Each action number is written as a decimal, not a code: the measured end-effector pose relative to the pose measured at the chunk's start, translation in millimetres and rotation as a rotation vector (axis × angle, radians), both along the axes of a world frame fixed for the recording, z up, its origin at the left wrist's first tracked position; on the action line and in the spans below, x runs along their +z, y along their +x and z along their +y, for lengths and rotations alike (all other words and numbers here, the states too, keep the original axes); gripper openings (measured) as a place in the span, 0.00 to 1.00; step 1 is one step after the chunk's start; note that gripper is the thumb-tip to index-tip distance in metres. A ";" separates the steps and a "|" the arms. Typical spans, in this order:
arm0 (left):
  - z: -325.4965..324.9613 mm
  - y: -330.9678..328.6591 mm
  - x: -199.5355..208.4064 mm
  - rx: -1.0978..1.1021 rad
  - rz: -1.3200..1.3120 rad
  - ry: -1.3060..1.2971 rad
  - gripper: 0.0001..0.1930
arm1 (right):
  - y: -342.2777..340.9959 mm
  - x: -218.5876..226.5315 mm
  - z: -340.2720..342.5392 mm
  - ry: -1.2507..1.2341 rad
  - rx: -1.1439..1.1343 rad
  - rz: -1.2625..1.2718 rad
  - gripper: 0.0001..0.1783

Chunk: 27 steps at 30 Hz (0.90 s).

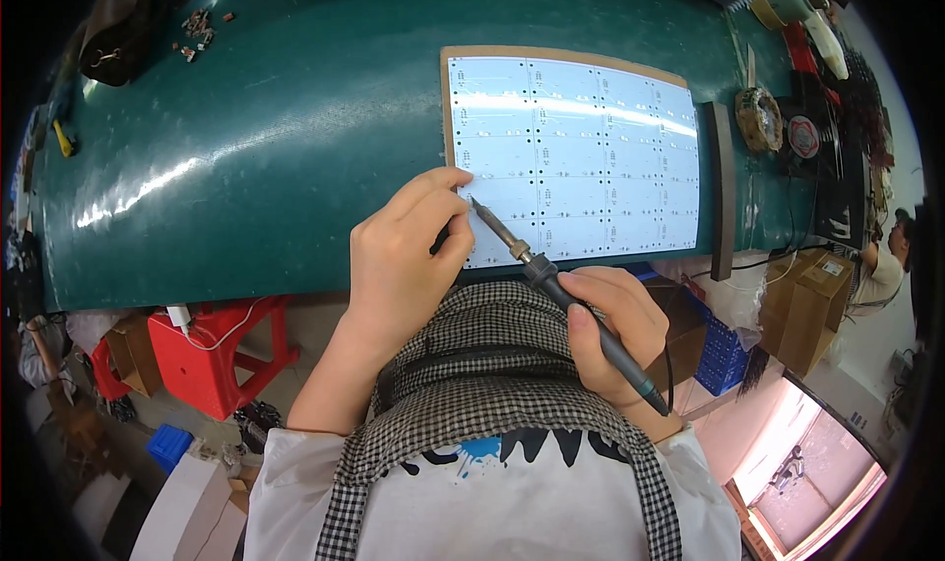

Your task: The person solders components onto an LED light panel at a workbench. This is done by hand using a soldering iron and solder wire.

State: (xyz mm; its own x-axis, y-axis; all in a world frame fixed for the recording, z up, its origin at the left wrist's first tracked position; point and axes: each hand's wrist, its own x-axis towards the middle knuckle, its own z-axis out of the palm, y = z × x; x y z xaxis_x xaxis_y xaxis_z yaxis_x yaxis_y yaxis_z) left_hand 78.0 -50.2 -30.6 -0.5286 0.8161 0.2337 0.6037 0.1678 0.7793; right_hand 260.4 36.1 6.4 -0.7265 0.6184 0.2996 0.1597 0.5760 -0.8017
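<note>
A white panel of circuit boards (576, 157), marked off in a grid, lies on a brown backing board (447, 118) on the green table. My right hand (620, 330) grips a soldering iron (551, 278) by its dark handle. The iron slants up and left, its tip at the panel's left edge. Close to that tip, my left hand (409, 236) is closed, thumb and fingers pinched together over the same edge. Whatever the left fingertips hold, if anything, is too small to make out.
Right of the panel stands a dark bar (722, 187), with a solder wire roll (759, 118) beyond it. Small loose parts (199, 31) and a brown bag (116, 25) lie far left. Below the table are a red stool (212, 354) and a cardboard box (809, 300). Another person (891, 256) is at far right.
</note>
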 end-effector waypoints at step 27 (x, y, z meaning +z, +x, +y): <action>-22.5 16.0 -0.6 -0.003 -0.169 0.012 0.07 | 22.1 -6.1 -10.9 0.035 0.035 0.066 0.12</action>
